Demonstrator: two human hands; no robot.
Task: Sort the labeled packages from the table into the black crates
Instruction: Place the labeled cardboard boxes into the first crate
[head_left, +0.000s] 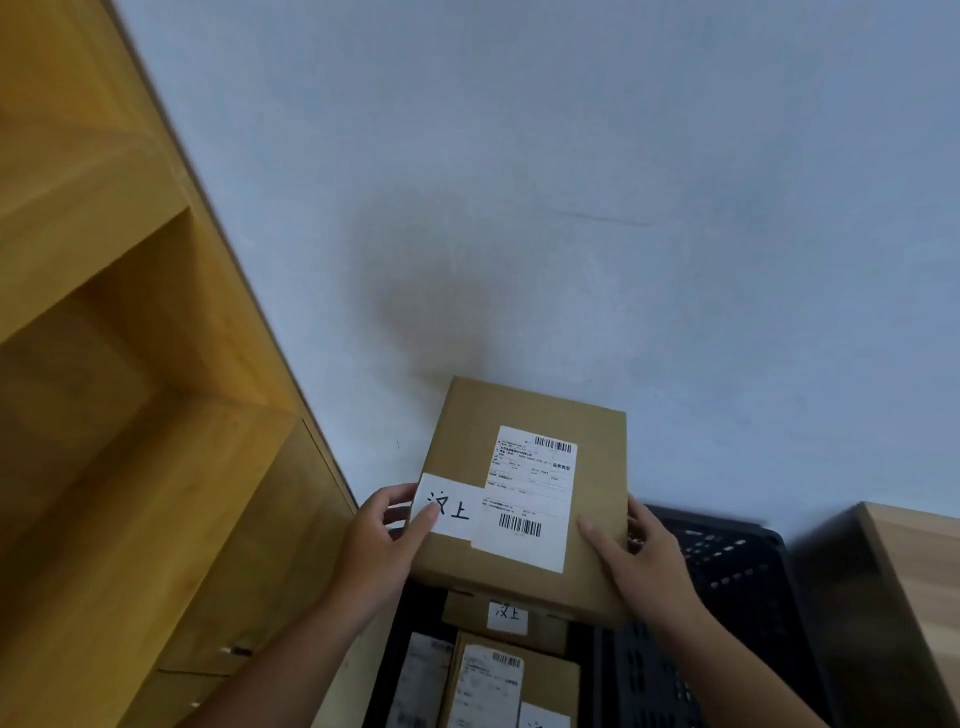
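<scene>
Writing: a white slip (449, 506) with the handwritten characters 汶上 sat on the box (524, 441), beside a printed shipping label (530, 499) with two barcodes. Its small print was too blurred to read.
Left hand (379, 545): I gripped the box's left edge, thumb on the slip, fingers curled behind.
Right hand (644, 561): I gripped the right edge, thumb flat on top, fingers wrapped round the side.
Box position: held between both hands, tilted, above the black crate (727, 561).
In the crate: a smaller box (506, 616) carried the same handwritten slip; a labeled box (514, 680) lay nearer me.
Surroundings: wooden shelves (130, 415) on the left, pale wall (571, 208) ahead, wooden table (914, 571) on the right.
</scene>
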